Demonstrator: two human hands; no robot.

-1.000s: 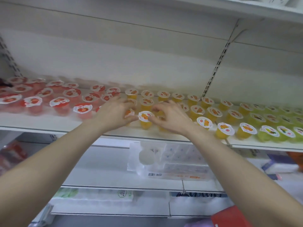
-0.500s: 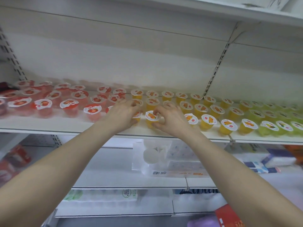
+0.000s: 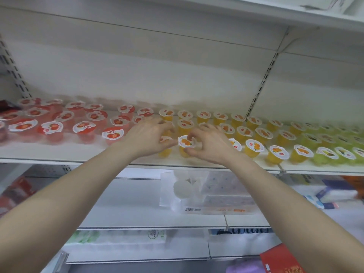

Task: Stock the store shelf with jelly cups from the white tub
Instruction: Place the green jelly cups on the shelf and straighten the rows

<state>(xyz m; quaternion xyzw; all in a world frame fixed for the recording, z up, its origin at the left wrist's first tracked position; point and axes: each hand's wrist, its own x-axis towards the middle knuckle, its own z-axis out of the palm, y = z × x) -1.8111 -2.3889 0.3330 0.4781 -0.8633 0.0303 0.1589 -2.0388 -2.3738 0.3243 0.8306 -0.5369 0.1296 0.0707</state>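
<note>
Your right hand [image 3: 208, 144] curls its fingers [image 3: 192, 135] round the orange jelly cup [image 3: 185, 143] at the front edge of the shelf [image 3: 59, 152], thumb low against its side. Your left hand [image 3: 149, 137] has its fingers bent, the thumb tip touching the cup's lid from the left. The cup stands upright, yellow-orange with a white printed lid. Left of it stand red cups [image 3: 49, 128]; right of it, more orange cups [image 3: 255, 147], then green ones [image 3: 327, 154].

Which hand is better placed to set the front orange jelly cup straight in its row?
The right hand. Its fingers curl round the orange jelly cup, thumb at the base. The left hand only touches the lid's edge with its thumb and covers a neighbouring cup.
</note>
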